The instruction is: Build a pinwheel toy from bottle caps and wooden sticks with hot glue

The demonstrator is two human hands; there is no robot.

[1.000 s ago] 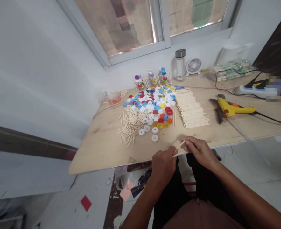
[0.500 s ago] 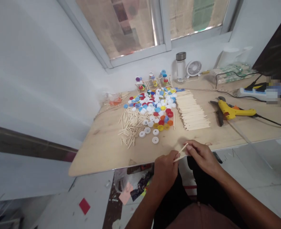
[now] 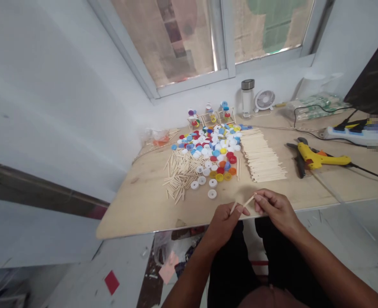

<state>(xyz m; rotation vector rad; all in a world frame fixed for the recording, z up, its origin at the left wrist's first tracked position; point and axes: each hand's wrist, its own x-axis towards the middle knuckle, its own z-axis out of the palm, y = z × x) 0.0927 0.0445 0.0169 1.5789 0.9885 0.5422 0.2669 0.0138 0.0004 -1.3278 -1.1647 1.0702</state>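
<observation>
Both hands pinch one thin wooden stick (image 3: 247, 202) at the near edge of the plywood table (image 3: 137, 205). My left hand (image 3: 224, 220) grips its lower end with closed fingers. My right hand (image 3: 274, 207) grips its upper end. Just beyond lie loose white bottle caps (image 3: 212, 193), a heap of coloured bottle caps (image 3: 212, 145), a scatter of short cut sticks (image 3: 179, 173) and a neat row of long sticks (image 3: 262, 156).
A yellow glue gun (image 3: 320, 158) and dark pliers (image 3: 299, 160) lie at the right, with a power strip (image 3: 349, 134) behind. By the window stand small stick-and-cap models (image 3: 212, 114), a bottle (image 3: 247, 98) and a small fan (image 3: 264, 100). Scraps litter the floor (image 3: 111, 282).
The camera has tilted, so the table sits slightly lower and to the right in view. Both hands still hold the stick, with the left-hand fingers shifted along it.
</observation>
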